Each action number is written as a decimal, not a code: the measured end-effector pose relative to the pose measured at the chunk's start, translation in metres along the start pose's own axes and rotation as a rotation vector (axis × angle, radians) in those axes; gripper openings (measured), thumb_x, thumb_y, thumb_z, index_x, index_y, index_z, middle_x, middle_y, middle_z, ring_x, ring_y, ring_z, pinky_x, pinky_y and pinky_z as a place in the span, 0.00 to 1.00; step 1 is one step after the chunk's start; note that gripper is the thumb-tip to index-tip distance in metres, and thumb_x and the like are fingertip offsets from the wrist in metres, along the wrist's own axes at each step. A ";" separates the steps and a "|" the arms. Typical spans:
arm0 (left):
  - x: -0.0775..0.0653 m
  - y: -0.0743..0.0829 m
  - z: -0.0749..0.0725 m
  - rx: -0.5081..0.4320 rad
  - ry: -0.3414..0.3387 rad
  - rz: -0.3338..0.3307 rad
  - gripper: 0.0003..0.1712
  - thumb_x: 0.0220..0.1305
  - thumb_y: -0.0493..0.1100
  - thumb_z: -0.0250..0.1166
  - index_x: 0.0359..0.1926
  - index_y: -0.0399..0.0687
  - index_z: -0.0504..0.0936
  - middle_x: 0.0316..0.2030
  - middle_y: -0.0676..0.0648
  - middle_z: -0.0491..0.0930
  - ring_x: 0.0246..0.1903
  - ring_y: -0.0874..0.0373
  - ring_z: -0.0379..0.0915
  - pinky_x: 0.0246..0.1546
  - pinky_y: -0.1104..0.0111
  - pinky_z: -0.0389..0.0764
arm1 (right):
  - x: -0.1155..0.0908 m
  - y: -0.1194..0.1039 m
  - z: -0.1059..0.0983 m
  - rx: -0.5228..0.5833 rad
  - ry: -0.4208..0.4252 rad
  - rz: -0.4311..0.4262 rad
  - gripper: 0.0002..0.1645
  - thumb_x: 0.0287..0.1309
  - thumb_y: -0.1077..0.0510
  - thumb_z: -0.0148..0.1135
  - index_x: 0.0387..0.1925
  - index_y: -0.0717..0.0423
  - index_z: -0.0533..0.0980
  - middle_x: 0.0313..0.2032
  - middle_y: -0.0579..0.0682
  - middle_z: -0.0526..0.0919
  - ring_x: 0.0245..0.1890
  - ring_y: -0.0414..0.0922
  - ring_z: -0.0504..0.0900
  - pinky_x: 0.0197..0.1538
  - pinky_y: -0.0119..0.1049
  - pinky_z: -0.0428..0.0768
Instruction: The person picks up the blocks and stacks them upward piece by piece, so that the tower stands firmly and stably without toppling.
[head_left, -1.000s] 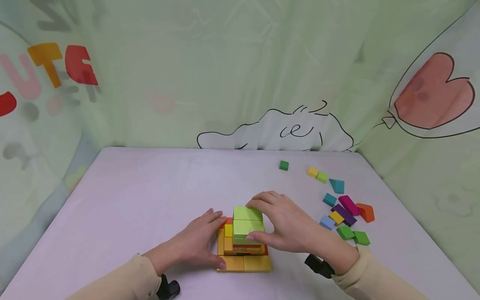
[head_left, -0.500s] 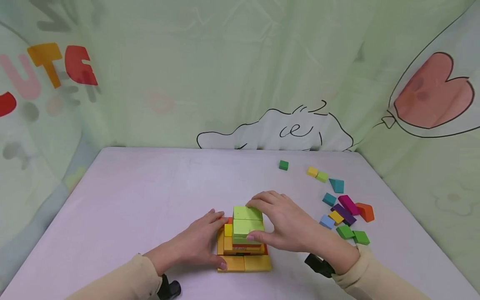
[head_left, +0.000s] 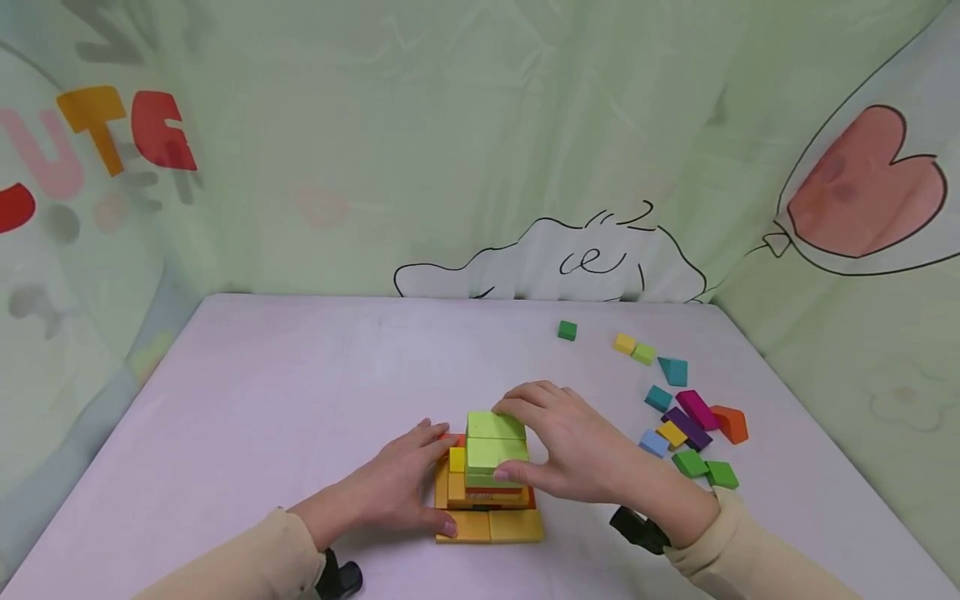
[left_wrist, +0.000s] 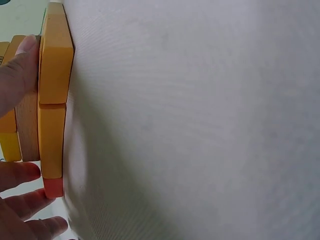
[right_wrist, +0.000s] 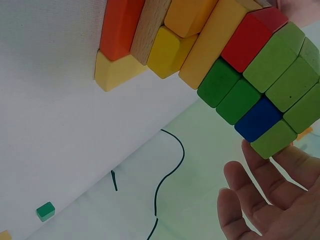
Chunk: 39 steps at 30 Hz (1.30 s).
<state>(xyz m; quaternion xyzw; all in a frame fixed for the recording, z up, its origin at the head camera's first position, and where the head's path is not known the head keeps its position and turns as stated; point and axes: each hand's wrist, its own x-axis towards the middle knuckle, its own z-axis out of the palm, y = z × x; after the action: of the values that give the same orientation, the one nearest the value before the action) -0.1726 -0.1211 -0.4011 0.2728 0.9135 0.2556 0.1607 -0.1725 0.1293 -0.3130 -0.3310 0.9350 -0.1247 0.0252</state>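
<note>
Nothing visibly shifts from a second ago: the block stack (head_left: 495, 477) stands toward the near edge of the table (head_left: 300, 375), right hand (head_left: 558, 446) pinching its light-green top blocks (head_left: 495, 426), left hand (head_left: 397, 479) spread wide against its lower side, suggesting a steadying pause.

The counter (head_left: 300, 358) loses its near edge below the head view. The right hand (head_left: 566, 450) covers part of the block stack's (head_left: 497, 454) right side; a small marking (head_left: 482, 495) low on the stack is unreadable. The left wrist view crops the left hand (head_left: 397, 483).
</note>
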 end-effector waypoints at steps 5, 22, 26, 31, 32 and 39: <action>-0.002 -0.002 0.003 -0.017 -0.003 -0.005 0.61 0.47 0.65 0.80 0.75 0.44 0.65 0.77 0.39 0.59 0.78 0.34 0.50 0.74 0.40 0.62 | -0.001 0.000 0.003 0.011 -0.007 -0.001 0.37 0.59 0.34 0.69 0.61 0.49 0.77 0.60 0.48 0.80 0.63 0.49 0.75 0.64 0.56 0.78; -0.043 0.010 0.004 0.016 0.053 -0.146 0.59 0.47 0.62 0.81 0.71 0.32 0.68 0.73 0.34 0.64 0.74 0.37 0.61 0.72 0.44 0.68 | -0.061 0.030 0.038 0.119 -0.078 0.180 0.18 0.66 0.50 0.68 0.54 0.50 0.82 0.44 0.40 0.84 0.46 0.40 0.82 0.48 0.40 0.87; -0.063 0.027 0.025 -0.180 0.016 -0.212 0.62 0.57 0.63 0.74 0.77 0.29 0.55 0.78 0.30 0.53 0.77 0.35 0.53 0.73 0.39 0.60 | -0.072 0.020 0.073 0.351 -0.249 0.377 0.43 0.59 0.49 0.74 0.71 0.57 0.69 0.58 0.52 0.80 0.56 0.50 0.79 0.55 0.48 0.86; -0.078 0.043 0.052 -0.633 0.061 -0.320 0.64 0.64 0.59 0.70 0.79 0.27 0.39 0.78 0.25 0.45 0.74 0.26 0.51 0.71 0.32 0.56 | -0.081 -0.006 0.097 0.890 -0.280 0.667 0.65 0.60 0.50 0.72 0.81 0.64 0.38 0.79 0.66 0.53 0.76 0.67 0.58 0.69 0.62 0.71; -0.078 0.045 0.056 -0.705 0.069 -0.349 0.64 0.65 0.59 0.69 0.79 0.27 0.38 0.78 0.24 0.45 0.74 0.24 0.51 0.70 0.32 0.57 | -0.082 -0.010 0.098 0.972 -0.262 0.692 0.65 0.61 0.53 0.71 0.80 0.67 0.36 0.79 0.68 0.49 0.76 0.68 0.56 0.71 0.62 0.69; -0.065 0.033 0.082 -0.914 0.058 -0.464 0.71 0.60 0.62 0.73 0.80 0.31 0.35 0.79 0.27 0.42 0.77 0.29 0.46 0.74 0.38 0.56 | -0.077 -0.020 0.091 1.215 -0.143 0.805 0.59 0.63 0.66 0.65 0.79 0.70 0.35 0.78 0.71 0.48 0.77 0.68 0.52 0.72 0.61 0.64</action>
<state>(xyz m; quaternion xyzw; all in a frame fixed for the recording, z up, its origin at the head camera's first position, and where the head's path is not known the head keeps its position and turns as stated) -0.0711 -0.1039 -0.4393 -0.0425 0.7489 0.5941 0.2906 -0.0885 0.1425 -0.3985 0.1030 0.7462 -0.5804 0.3094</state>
